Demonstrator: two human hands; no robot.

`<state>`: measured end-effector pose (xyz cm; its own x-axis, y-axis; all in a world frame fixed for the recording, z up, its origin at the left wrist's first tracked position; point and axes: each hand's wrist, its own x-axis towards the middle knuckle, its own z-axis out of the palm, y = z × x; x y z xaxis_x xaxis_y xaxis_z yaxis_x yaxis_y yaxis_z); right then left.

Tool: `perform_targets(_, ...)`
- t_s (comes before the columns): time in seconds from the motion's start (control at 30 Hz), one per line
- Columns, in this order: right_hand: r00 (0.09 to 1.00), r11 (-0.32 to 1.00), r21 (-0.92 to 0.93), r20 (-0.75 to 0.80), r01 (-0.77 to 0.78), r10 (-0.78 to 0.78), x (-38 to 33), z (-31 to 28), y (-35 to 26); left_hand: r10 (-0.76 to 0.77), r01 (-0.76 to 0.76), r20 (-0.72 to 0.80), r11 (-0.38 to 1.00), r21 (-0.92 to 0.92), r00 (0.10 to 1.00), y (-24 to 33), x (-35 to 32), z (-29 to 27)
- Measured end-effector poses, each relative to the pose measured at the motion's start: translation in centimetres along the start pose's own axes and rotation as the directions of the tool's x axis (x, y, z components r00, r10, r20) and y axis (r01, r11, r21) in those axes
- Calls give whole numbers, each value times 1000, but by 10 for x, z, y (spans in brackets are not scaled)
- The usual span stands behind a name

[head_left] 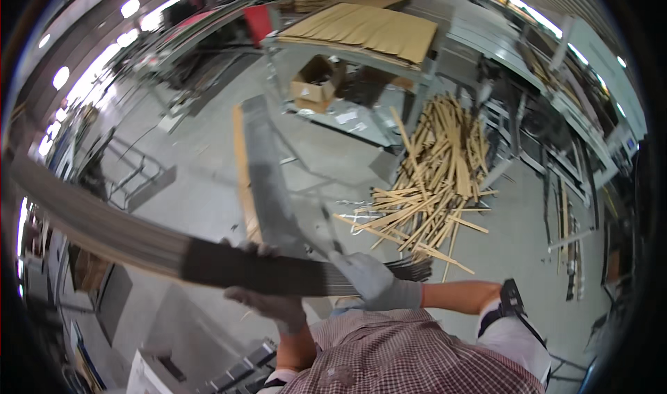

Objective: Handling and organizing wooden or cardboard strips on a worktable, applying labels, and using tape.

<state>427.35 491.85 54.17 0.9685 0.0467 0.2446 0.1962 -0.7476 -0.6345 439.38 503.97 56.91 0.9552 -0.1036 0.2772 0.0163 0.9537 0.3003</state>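
Across the front of me runs a long bundle of thin grey-brown strips [132, 238], reaching out to the far left. My left hand [271, 306], in a grey glove, is wrapped round it from below, with fingertips showing over its far edge. Gloved as well, my right hand [369, 280] grips the bundle near its right end, where the strip ends fan out unevenly. Its palm side is hidden. Beyond the bundle lies a long grey panel or stack [267, 158] with a yellow-brown side; its near end is behind the strips.
A large pile of loose wooden strips [445, 158] covers the floor at right. Behind stands a workbench [278, 45] topped with brown sheets [361, 26], with an open cardboard box [313, 92] on its lower shelf. Machinery [514, 54] stands at far right, a metal frame [135, 179] at left.
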Motion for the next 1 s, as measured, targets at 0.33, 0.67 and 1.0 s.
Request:
perform_targets(0.33, 700, 738, -213, -557, -640, 447, -18, -96, 216, -522, 441, 182, 826, 352, 833, -327, 91, 22)
perform_targets(0.67, 225, 220, -90, -649, -971, 727, 28, -151, 408, -899, 886, 239, 417, 205, 368, -644, 259, 24)
perform_targets(1.0, -148, 26, 750, -164, -660, 975, 46, -161, 531, -860, 225, 287, 407, 885, 422, -916, 181, 3)
